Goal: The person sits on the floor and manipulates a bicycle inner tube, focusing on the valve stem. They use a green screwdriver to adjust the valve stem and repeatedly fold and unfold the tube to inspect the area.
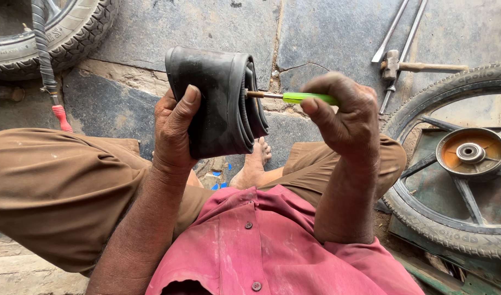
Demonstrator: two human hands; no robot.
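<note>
Soft even daylight, sharp, faint shadows.

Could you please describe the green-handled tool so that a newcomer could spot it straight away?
Start at the folded black inner tube gripped in the left hand. A thin metal shaft pokes into its folds, and the right hand pinches the screwdriver behind it. Its bright green handle is unique among the grey tools.

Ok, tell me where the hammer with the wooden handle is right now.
The hammer with the wooden handle lies on the stone floor at upper right in the head view, across two metal rods, just above the spoked wheel.
</note>
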